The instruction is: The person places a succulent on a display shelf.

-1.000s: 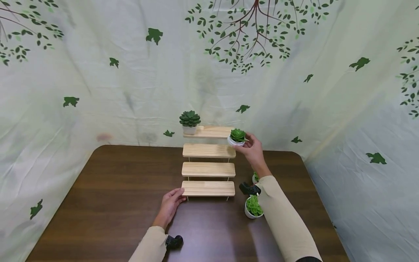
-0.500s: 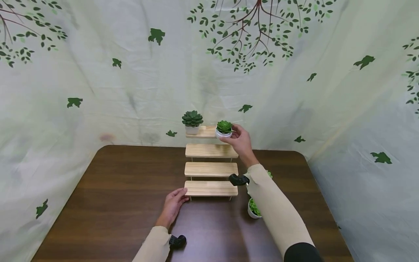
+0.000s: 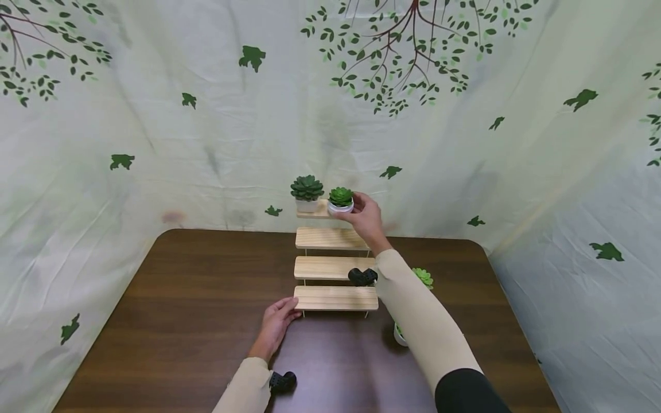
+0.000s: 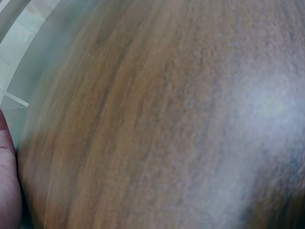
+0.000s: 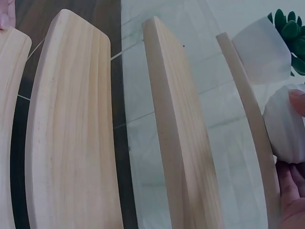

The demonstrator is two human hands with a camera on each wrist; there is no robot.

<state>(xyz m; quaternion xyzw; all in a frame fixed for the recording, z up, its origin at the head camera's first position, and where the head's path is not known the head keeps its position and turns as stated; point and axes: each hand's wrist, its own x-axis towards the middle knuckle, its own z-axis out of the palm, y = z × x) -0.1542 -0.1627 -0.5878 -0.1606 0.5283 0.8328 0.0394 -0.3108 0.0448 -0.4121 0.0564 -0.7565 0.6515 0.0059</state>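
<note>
A light wooden shelf stand (image 3: 335, 297) with several stepped tiers stands on the dark table. My left hand (image 3: 276, 324) pinches the left front corner of its lowest tier, thumb above and fingers beneath. At the top tier, my right hand (image 3: 368, 221) grips a small green succulent (image 3: 341, 198) by its round white pot (image 5: 286, 129). That pot is upright, its base right at the board in the right wrist view. Just left of it on the same tier sits a darker green succulent (image 3: 307, 188) in a squarish white pot (image 5: 264, 50).
Two more potted succulents, a farther one (image 3: 423, 277) and a nearer one (image 3: 400, 336), stand right of the shelf, partly hidden by my right sleeve (image 3: 423, 315). A leaf-printed curtain (image 3: 232, 143) hangs behind the table (image 3: 206, 287).
My right hand has carried the green succulent leftward, from the top tier's right end to beside the darker one. The left hand keeps its hold on the lowest tier.
</note>
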